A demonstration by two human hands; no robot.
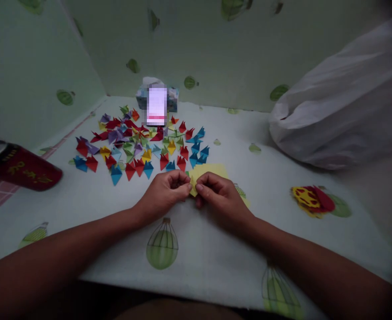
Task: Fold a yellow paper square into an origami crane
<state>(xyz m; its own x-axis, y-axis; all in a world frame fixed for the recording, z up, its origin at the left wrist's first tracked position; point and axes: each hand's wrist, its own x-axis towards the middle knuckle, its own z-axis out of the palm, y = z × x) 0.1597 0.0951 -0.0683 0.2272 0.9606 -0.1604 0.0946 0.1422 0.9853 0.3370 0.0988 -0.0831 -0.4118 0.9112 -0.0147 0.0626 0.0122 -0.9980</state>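
Between my two hands is a small folded piece of yellow paper (193, 186). My left hand (167, 190) pinches its left side with thumb and forefinger. On the other side, my right hand (223, 195) grips the paper between thumb and curled fingers. Just behind and under my right hand lie flat yellow paper sheets (215, 169) on the table. Many small folded paper cranes (137, 168) in red, blue, yellow, green and purple are spread beyond my left hand. My fingers partly hide the folded piece.
A dark red drink can (22, 166) is at the left. At the back, a phone (156, 106) with a lit, blurred screen leans on a tissue box (173, 100). A white plastic bag (335, 111) bulges on the right, behind red and yellow cut-out pieces (310, 200).
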